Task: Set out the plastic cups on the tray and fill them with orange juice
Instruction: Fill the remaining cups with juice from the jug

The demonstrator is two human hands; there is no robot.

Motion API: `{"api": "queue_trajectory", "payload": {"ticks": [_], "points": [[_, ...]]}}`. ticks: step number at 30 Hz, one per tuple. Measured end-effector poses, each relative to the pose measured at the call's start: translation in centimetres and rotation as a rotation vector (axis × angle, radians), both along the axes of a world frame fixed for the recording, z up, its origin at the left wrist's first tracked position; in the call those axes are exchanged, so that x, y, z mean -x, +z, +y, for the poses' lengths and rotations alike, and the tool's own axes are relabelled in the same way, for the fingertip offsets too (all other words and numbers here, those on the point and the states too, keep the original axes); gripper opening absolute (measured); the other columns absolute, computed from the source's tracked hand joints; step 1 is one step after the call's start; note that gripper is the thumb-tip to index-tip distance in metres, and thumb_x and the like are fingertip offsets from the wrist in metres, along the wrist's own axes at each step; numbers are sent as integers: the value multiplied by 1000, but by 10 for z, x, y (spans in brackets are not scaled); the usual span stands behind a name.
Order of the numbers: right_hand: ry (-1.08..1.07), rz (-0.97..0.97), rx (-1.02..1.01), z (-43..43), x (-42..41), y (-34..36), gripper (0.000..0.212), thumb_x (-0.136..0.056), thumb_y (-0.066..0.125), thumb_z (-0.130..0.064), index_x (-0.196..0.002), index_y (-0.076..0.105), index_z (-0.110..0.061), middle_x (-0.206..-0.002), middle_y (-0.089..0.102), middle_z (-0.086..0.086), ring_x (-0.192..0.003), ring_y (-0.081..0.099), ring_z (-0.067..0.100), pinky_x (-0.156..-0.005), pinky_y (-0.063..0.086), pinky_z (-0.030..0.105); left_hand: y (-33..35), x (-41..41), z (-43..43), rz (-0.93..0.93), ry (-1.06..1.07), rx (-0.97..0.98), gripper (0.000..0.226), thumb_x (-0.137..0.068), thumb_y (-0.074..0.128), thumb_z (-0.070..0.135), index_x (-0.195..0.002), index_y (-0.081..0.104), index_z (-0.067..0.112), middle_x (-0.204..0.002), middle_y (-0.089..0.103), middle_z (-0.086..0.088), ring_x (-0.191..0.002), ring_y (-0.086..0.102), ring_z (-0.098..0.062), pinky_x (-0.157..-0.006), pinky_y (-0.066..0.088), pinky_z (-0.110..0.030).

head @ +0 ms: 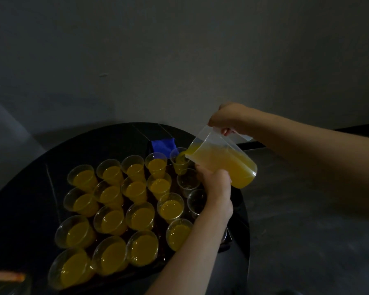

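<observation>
Right hand [228,119] grips the measuring jug [226,165] by its handle, centre right; left hand [216,186] curls under its belly; juice streams into the top-right cup [179,161]; ease the tilt, stop short of the rim; empty cups [189,181] wait just below.

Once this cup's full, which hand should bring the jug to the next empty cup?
Probably the right hand: it grips the jug by the handle. The left hand only touches its underside, beside the empty cup.
</observation>
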State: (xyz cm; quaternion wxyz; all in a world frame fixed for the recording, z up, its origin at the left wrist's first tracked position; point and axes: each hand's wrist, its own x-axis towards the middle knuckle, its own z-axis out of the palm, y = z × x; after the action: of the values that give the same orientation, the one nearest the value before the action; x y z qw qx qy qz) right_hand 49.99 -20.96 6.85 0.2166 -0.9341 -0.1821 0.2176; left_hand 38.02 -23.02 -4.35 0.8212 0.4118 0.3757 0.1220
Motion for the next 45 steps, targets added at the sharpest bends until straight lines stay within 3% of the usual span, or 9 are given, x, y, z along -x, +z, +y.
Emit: {"api": "queue_trajectory", "payload": {"ticks": [7, 12, 40, 45], "points": [[13, -16, 17, 1, 1, 2, 23, -103, 50, -21, -113, 58, -2, -81, 56, 9, -65, 53, 15, -51, 40, 22, 2, 3, 0, 3, -16, -7, 110, -72, 46, -15, -152, 17, 54, -147, 42, -3, -134, 46, -29, -116, 36, -57], [15, -14, 7, 3, -1, 3, 22, -103, 50, -22, -112, 56, -3, -84, 56, 9, -68, 54, 15, -53, 40, 22, 6, 5, 0, 16, -55, -49, 105, -81, 40, -18, -156, 9, 49, -156, 33, -5, -143, 36, -29, -120, 25, -54], [-10, -48, 32, -1, -9, 9, 27, -103, 50, -24, -116, 57, -1, -82, 56, 10, -66, 54, 16, -53, 42, 22, 3, -3, 0, -6, -98, -79, 104, -81, 41, -18, -156, 13, 49, -154, 35, -4, -141, 39, -27, -117, 29, -52], [-1, -48, 27, 2, -8, 10, 26, -104, 49, -21, -116, 57, 0, -81, 55, 10, -66, 54, 16, -57, 45, 23, -1, -3, 2, -12, -89, -92, 104, -80, 41, -18, -154, 17, 51, -150, 39, -5, -133, 46, -26, -111, 38, -47]]}}
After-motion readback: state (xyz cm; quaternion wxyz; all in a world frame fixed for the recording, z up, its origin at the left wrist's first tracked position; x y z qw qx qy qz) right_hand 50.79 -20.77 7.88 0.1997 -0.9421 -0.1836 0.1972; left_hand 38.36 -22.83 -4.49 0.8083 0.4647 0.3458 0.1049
